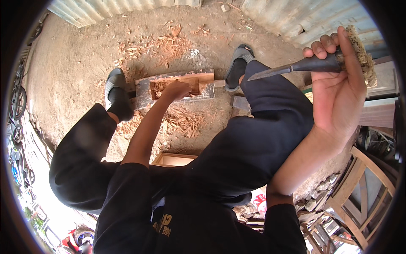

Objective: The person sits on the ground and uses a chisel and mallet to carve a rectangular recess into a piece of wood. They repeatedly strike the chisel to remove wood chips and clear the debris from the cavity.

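Note:
A worn wooden block point(146, 103) with a rectangular hollow lies on the ground between my feet. Pale wood chips point(160, 88) fill the hollow's left part. My left hand point(177, 90) is over the hollow, its fingers curled down into it; what they hold, if anything, is hidden. Raised at the right, my right hand point(334, 80) grips a chisel point(315, 64) by its dark handle. The narrow metal blade points left, above my right knee. A rough, frayed, fibrous mass point(361, 57) shows at the handle's far end, partly behind my fingers.
Wood shavings point(182, 120) lie scattered on the dirt around the block. A shallow wooden box or frame point(173, 159) sits close to me. Corrugated metal sheets point(313, 21) stand at the back. Wooden frames point(359, 190) are piled at the right, bicycles point(17, 101) stand far left.

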